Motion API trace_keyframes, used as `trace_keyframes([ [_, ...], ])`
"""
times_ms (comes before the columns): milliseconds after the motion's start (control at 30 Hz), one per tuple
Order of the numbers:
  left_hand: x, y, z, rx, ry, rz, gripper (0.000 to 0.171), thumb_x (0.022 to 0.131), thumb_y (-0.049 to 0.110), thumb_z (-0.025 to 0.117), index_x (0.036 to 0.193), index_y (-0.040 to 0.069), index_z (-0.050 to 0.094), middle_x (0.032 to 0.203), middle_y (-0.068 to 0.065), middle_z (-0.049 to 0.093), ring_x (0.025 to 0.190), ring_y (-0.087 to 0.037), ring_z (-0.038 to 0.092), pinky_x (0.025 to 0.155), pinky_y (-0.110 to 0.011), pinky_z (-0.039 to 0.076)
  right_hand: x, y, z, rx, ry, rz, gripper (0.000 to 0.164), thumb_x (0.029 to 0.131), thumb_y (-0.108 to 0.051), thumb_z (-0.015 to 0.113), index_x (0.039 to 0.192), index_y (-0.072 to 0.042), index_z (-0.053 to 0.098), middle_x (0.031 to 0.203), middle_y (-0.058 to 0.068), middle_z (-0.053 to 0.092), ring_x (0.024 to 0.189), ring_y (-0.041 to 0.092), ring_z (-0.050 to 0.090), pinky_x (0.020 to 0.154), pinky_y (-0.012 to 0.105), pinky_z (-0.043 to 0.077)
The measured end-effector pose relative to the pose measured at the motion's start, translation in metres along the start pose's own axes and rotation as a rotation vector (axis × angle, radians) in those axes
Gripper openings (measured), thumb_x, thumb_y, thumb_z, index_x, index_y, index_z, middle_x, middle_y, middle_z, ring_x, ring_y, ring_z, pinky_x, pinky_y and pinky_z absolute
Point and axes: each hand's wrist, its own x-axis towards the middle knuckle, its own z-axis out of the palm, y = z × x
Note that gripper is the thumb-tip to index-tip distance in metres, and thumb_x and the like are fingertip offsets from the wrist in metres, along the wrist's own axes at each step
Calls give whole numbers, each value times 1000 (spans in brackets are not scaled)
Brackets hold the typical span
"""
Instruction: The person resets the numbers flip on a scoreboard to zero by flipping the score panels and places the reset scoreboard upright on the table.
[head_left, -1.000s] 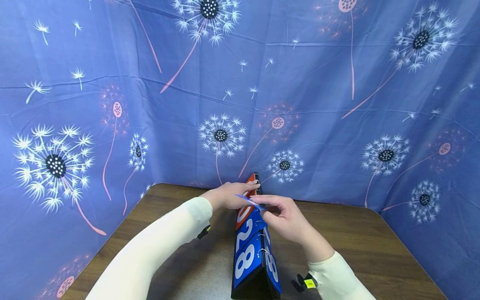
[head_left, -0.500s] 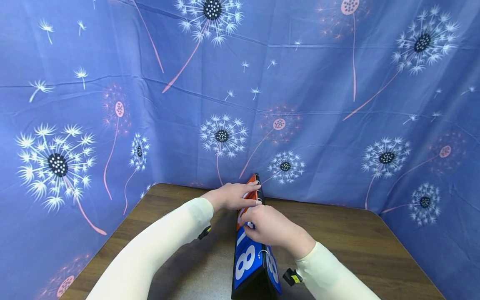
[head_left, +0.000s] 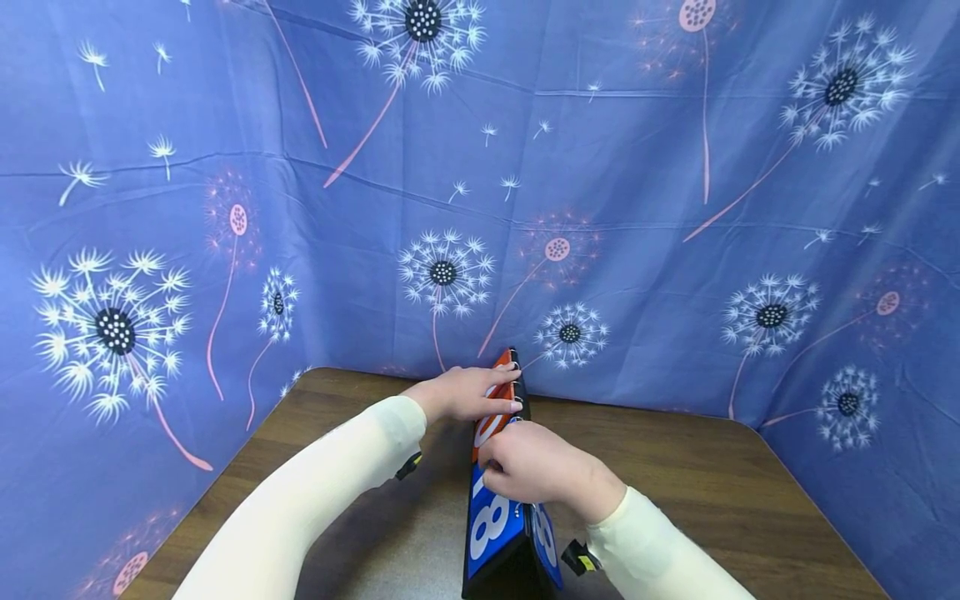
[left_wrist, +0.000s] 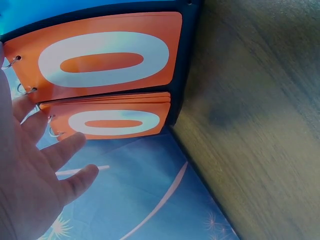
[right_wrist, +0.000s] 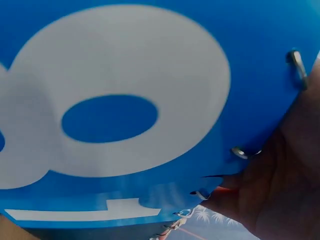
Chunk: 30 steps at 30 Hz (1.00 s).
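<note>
A tent-shaped flip scoreboard (head_left: 512, 575) with a black body stands on the table, its ringed top edge running away from me. Across the far top edge rests my left hand (head_left: 467, 393), its fingers straight and spread over the rings by the orange zero cards (left_wrist: 107, 62). My right hand (head_left: 543, 467) reaches over the top edge at the middle with curled fingers, holding a blue number card (right_wrist: 82, 216) that shows a 1 against the left face. Nearest me is the blue 8 card (head_left: 489, 527). The right fingertips are mostly hidden.
The dark wooden table (head_left: 660, 483) spreads on both sides of the scoreboard. Behind and beside it hangs a blue cloth (head_left: 637, 283) with dandelion prints. Metal rings (right_wrist: 245, 152) bind the cards along the top edge.
The right hand has carried a card over the top from right to left, so the blue 2 is covered by a 1. The hand then sank slightly. The left hand has stayed put.
</note>
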Motion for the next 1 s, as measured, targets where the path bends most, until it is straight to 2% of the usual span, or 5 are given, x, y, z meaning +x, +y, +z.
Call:
trace_keyframes([
  [133, 1, -1, 2, 9, 3, -5, 78, 94, 81, 38, 161, 44, 27, 171, 14, 23, 155, -22, 35, 123, -61, 30, -5, 6, -6, 247, 5, -30, 18, 95, -16, 62, 101, -20, 79, 88, -14, 72, 69, -1, 59, 68, 20, 55],
  [300, 2, -3, 2, 5, 0, -14, 74, 95, 77, 43, 161, 46, 27, 171, 15, 23, 156, -22, 35, 124, -63, 28, -25, 31, -7, 532, 240, -4, 17, 98, -21, 69, 112, -20, 78, 105, -8, 77, 90, 6, 68, 82, 30, 59],
  [667, 1, -1, 2, 1, -8, -23, 83, 90, 85, 38, 161, 45, 25, 172, 12, 22, 158, -23, 30, 126, -61, 25, -65, 90, 44, 837, 531, 201, 27, 97, -11, 69, 123, -1, 69, 118, 28, 72, 103, 20, 76, 85, 27, 61],
  [767, 1, 0, 1, -5, -9, -23, 83, 90, 84, 40, 161, 45, 26, 172, 12, 22, 158, -24, 30, 126, -62, 24, -68, 99, 62, 885, 543, 244, 31, 97, -11, 69, 126, 1, 67, 123, 31, 70, 106, 14, 75, 87, 26, 60],
  [1000, 0, 0, 0, -12, -8, -28, 81, 91, 83, 40, 161, 45, 26, 171, 14, 22, 158, -24, 29, 126, -62, 23, -65, 113, 91, 912, 387, 329, 49, 97, -16, 70, 141, 2, 57, 140, 26, 62, 129, 45, 62, 98, 29, 58],
])
